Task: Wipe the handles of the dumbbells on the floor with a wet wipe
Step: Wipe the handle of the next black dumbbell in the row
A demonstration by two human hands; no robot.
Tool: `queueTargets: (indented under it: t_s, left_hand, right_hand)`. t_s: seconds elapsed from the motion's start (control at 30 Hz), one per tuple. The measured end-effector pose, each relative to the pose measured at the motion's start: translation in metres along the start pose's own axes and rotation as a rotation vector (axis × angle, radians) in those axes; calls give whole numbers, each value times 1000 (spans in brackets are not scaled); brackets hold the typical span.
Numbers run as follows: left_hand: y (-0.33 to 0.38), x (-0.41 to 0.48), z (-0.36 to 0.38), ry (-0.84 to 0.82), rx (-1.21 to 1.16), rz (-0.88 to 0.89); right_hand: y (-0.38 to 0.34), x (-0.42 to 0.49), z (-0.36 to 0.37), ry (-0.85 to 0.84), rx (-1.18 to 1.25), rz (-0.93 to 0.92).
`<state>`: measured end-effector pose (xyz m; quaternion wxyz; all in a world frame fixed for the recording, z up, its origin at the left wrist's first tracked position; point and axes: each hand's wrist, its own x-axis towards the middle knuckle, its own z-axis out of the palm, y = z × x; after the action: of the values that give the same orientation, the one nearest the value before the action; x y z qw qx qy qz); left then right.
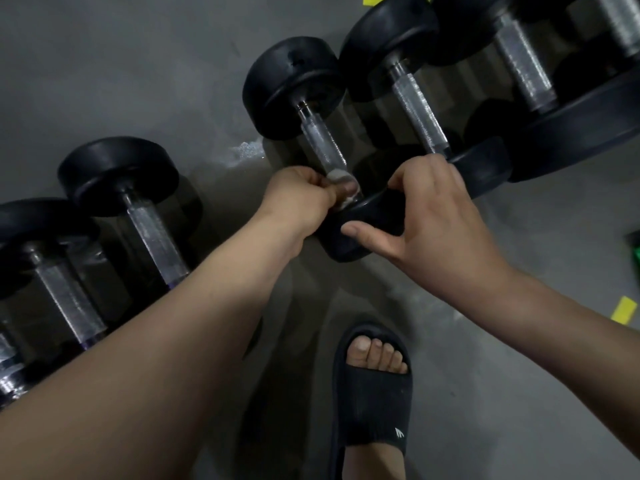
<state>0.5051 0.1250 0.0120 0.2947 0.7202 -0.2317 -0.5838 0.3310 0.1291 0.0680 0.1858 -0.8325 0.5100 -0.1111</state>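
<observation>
The fingers (317, 183) of your left hand (298, 195) are curled tight round the near end of the handle (323, 143), and they pinch a crumpled wet wipe (337, 175) against the metal. The wipe shows only as a pale scrap between fingers and bar, right where the handle meets the near weight head (363, 216).

Your right hand (440, 216) grips that same head. Its fingers hook over the top edge and the thumb (363, 233) presses on the rim facing you.

The dumbbell you hold lies on the grey floor (138, 64), running away from you and a little to the left, with its far head (294, 84) resting on the ground. Just to its right lies a larger dumbbell (415, 109), with more of them (523, 64) packed close beyond it towards the top right corner. To the left, somewhat apart, lie two more dumbbells (138, 188), side by side and slanted the same way.

Below your hands, your foot in a black slide sandal (374, 393) stands flat on the floor. A yellow strip (623, 310) lies by your right forearm, and something green (635, 251) shows at the right edge; you cannot tell what it is.
</observation>
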Motion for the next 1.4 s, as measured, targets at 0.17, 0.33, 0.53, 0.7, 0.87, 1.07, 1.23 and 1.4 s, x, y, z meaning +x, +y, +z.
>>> queueTargets:
  t_s: [0.17, 0.33, 0.53, 0.7, 0.87, 1.07, 1.23, 1.4]
  left_hand:
    - [9, 11, -8, 183, -137, 10]
    - [4, 4, -3, 132, -81, -5]
    - [2, 2, -3, 186, 27, 32]
    - [7, -1, -1, 115, 118, 49]
    - [15, -2, 5, 190, 179, 65]
    - [22, 8, 6, 344, 179, 161]
    - [14, 5, 5, 319, 148, 130]
    - [30, 33, -4, 401, -377, 44]
  right_hand:
    - [-15, -2, -4, -16, -114, 64]
    - [-16, -5, -1, -17, -147, 91]
    - [-15, -7, 0, -7, -132, 94]
    - [-14, -6, -1, -17, -128, 100]
    - [-12, -6, 0, -11, -118, 105]
    - [-11, -6, 0, -17, -114, 94]
    - [-10, -5, 0, -25, -129, 99]
    - [-9, -6, 1, -10, -151, 77]
